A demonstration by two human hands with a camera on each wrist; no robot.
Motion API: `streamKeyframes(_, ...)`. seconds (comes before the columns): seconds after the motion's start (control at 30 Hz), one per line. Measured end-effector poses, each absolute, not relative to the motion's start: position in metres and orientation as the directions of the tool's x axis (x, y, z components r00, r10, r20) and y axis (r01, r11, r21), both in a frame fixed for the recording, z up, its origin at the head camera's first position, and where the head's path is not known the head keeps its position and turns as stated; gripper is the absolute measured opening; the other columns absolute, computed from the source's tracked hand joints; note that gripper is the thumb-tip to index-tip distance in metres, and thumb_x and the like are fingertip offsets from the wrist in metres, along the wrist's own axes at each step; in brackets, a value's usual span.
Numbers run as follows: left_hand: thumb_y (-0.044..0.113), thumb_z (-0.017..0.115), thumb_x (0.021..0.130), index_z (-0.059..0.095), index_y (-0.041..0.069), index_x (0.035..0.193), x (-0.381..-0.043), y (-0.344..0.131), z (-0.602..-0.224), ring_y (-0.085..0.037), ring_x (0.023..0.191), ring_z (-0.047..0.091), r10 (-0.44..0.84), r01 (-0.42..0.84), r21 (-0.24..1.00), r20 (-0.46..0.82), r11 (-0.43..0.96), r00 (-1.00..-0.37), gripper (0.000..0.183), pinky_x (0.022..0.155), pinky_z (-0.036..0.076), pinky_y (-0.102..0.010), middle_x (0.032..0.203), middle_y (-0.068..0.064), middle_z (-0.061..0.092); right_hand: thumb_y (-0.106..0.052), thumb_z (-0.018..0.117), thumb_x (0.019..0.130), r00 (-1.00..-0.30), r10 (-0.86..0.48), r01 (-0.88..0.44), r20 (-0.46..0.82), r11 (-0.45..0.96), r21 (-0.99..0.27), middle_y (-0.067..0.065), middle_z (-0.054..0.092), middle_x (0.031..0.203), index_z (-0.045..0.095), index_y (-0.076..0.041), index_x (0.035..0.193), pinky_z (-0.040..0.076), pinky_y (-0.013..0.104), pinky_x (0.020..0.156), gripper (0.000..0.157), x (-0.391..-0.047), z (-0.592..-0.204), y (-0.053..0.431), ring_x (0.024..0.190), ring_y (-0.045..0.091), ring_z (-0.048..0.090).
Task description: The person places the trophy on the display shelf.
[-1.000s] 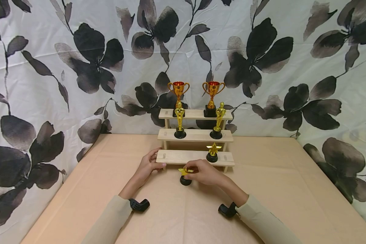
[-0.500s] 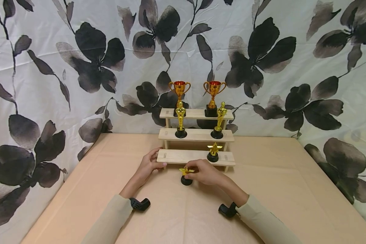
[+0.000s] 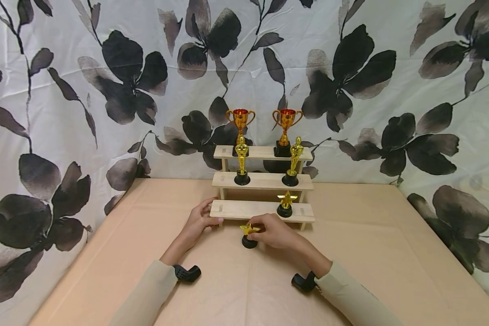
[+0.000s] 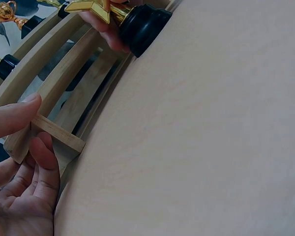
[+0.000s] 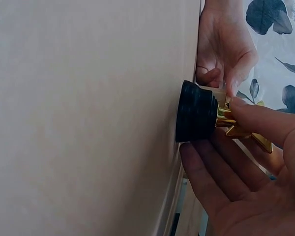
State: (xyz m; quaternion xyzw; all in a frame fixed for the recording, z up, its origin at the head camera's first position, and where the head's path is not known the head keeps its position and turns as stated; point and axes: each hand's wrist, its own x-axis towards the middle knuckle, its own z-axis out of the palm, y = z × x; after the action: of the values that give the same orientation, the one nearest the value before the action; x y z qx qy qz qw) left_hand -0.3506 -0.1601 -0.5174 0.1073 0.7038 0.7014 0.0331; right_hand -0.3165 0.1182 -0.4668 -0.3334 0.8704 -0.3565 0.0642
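Observation:
In the head view my left hand point(image 3: 196, 220) grips the left end of the lowest step of a three-tier wooden display stand point(image 3: 244, 209). The left wrist view shows the thumb point(image 4: 14, 115) over the board and curled fingers at its end support. My right hand point(image 3: 275, 232) pinches a small gold star trophy point(image 3: 249, 242) by its star, in front of that step. Its round black base point(image 5: 195, 112) is right at the tabletop, and the trophy stands upright. The right hand's other fingers extend beside the base. A matching star trophy point(image 3: 285, 206) stands on the lowest step's right side.
Two gold figure trophies point(image 3: 242, 163) occupy the middle step. On the top step are two gold cup trophies point(image 3: 284, 131) with black bases. A peach cloth point(image 3: 362, 253) covers the table, and a floral curtain point(image 3: 269, 54) hangs behind the stand.

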Motion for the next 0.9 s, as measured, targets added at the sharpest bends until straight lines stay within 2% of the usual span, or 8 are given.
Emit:
streamKeyframes(0.37,0.001,0.075,0.085,0.038,0.005,0.158,-0.3487,-0.1595,-0.5154,-0.012,0.095,0.064,0.198,0.108,0.994,0.105,0.003,-0.975,0.082,0.066,0.049,-0.024,0.134,-0.023,0.059,-0.012,0.077,0.092,-0.765,-0.622,-0.561,0.167,0.517,-0.647,-0.005,0.068,0.086,0.073,-0.012,0.095,0.046,0.022,0.072,0.005,-0.3167,-0.4679,0.118,0.078,0.009,0.054)
streamKeyframes(0.67,0.002,0.075,0.084,0.037,0.003,0.157,-0.3489,-0.1593,-0.5154,-0.011,0.091,0.064,0.192,0.118,0.993,0.115,0.008,-0.975,0.082,0.064,0.049,-0.024,0.128,-0.016,0.063,-0.013,0.077,0.092,-0.755,-0.629,-0.579,0.183,0.51,-0.636,-0.006,0.067,0.084,0.071,-0.013,0.093,0.046,0.022,0.072,0.006,-0.3157,-0.4666,0.1173,0.076,0.007,0.054)
streamKeyframes(0.9,0.002,0.075,0.085,0.038,0.005,0.157,-0.3492,-0.1587,-0.5155,-0.012,0.088,0.064,0.19,0.111,0.994,0.109,0.003,-0.976,0.081,0.064,0.048,-0.024,0.13,-0.02,0.062,-0.014,0.077,0.092,-0.757,-0.628,-0.576,0.179,0.512,-0.638,-0.007,0.066,0.083,0.072,-0.014,0.094,0.045,0.022,0.07,0.006,-0.3146,-0.4641,0.1164,0.076,0.007,0.053)
